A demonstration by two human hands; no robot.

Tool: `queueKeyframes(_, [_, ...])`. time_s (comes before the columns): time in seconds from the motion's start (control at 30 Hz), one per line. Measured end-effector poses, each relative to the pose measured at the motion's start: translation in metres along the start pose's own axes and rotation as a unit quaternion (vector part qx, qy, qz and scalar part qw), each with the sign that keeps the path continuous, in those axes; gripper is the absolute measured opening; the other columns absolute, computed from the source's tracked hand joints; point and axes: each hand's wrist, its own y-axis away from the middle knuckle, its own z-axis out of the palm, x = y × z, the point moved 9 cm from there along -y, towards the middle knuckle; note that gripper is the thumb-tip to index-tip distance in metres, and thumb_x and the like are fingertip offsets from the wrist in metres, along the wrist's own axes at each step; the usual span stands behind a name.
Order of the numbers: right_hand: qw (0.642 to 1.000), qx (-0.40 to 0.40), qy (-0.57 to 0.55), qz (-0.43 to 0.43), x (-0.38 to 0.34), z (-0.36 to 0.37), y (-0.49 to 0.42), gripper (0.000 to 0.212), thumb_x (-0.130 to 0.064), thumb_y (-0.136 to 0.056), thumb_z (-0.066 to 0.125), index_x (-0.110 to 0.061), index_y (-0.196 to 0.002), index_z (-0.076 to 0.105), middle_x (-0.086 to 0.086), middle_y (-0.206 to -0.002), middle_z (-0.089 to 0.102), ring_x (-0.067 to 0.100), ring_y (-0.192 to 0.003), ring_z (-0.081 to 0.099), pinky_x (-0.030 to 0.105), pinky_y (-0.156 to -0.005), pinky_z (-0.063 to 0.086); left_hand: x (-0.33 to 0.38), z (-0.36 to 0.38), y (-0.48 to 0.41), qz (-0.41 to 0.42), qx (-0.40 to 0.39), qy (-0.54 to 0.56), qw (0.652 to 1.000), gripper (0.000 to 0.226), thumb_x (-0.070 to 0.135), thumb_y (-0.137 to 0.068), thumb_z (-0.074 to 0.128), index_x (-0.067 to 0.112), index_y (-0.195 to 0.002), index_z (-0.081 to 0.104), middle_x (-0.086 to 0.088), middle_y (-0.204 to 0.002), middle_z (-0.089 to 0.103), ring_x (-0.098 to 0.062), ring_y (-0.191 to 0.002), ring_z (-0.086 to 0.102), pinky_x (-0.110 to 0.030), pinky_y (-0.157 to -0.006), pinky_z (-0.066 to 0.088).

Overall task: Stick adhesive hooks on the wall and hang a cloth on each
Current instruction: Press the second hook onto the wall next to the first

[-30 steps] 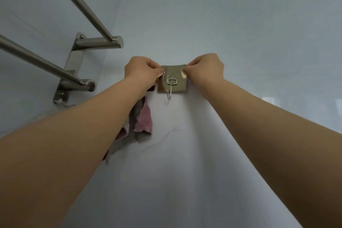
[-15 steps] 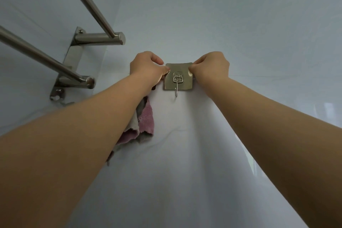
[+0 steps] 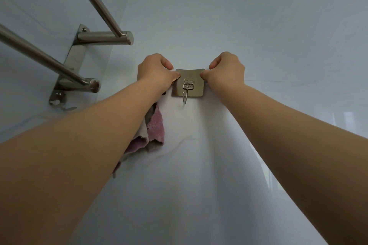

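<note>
Pale glossy wall [image 3: 249, 26] backs the square translucent adhesive hook [image 3: 190, 82]; left hand [image 3: 155, 71] and right hand [image 3: 227, 69], each grip pinching an upper corner, probably to seat it level

Wall [image 3: 239, 16]: smooth, pale, glossy, faint reflections at right. Towel rack [image 3: 87, 38]: brushed metal, satin sheen, round bars, flat bracket. Hook [image 3: 185, 97]: thin shiny metal wire on small metal plate. Pad [image 3: 196, 74] behind hook: smooth, translucent plastic look, slight gloss. Cloth [image 3: 155, 127]: nubby terry fabric, matt, pink and grey.
</note>
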Motion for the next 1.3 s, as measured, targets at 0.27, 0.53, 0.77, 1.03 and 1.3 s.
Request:
queueKeyframes(0.27, [0.999,-0.001,0.024,-0.022,-0.003,0.002,-0.001,0.014,-0.009,-0.086,0.056,-0.017,-0.086,0.044,0.000,-0.097,0.047,0.019,-0.085,0.045,0.026,-0.070,0.035,0.002,-0.002,0.000,0.005,0.006,-0.011,1.000,0.030,0.014,-0.075,0.075,0.023,-0.067,0.047,-0.013,-0.100,0.067,-0.029,-0.089,0.068,-0.045,-0.075,0.058])
queueKeyframes(0.53, [0.999,-0.005,0.040,-0.024,-0.005,0.006,-0.002,0.012,-0.007,-0.086,0.053,-0.015,-0.091,0.046,0.002,-0.097,0.048,0.020,-0.084,0.046,0.027,-0.068,0.035,0.006,-0.001,-0.001,0.027,0.010,-0.052,0.998,0.031,0.016,-0.076,0.074,0.024,-0.067,0.046,-0.011,-0.102,0.065,-0.029,-0.093,0.066,-0.044,-0.075,0.057])
queueKeyframes(0.77, [0.998,-0.002,0.055,-0.029,-0.008,0.006,-0.002,0.013,-0.005,-0.085,0.050,-0.016,-0.091,0.046,0.003,-0.100,0.049,0.021,-0.083,0.045,0.027,-0.060,0.034,0.011,-0.001,-0.004,0.053,0.019,-0.136,0.989,0.032,0.021,-0.079,0.071,0.026,-0.065,0.042,-0.001,-0.096,0.058,-0.021,-0.091,0.059,-0.028,-0.073,0.047])
queueKeyframes(1.03, [0.994,-0.010,0.098,-0.036,-0.009,0.012,-0.001,0.016,-0.005,-0.082,0.052,-0.014,-0.095,0.054,0.005,-0.097,0.055,0.026,-0.085,0.054,0.029,-0.067,0.039,0.022,0.002,-0.001,0.087,0.008,-0.220,0.972,0.013,0.022,-0.081,0.067,0.022,-0.083,0.054,-0.002,-0.109,0.061,-0.022,-0.102,0.055,-0.027,-0.074,0.038])
queueKeyframes(1.3, [0.989,0.002,0.131,-0.067,-0.010,0.011,0.005,0.016,-0.010,-0.084,0.052,-0.019,-0.094,0.059,0.005,-0.114,0.056,0.023,-0.088,0.052,0.029,-0.066,0.035,0.018,0.010,0.003,0.107,-0.031,-0.220,0.969,0.014,0.017,-0.084,0.062,0.026,-0.075,0.055,0.000,-0.101,0.064,-0.021,-0.097,0.060,-0.032,-0.079,0.050])
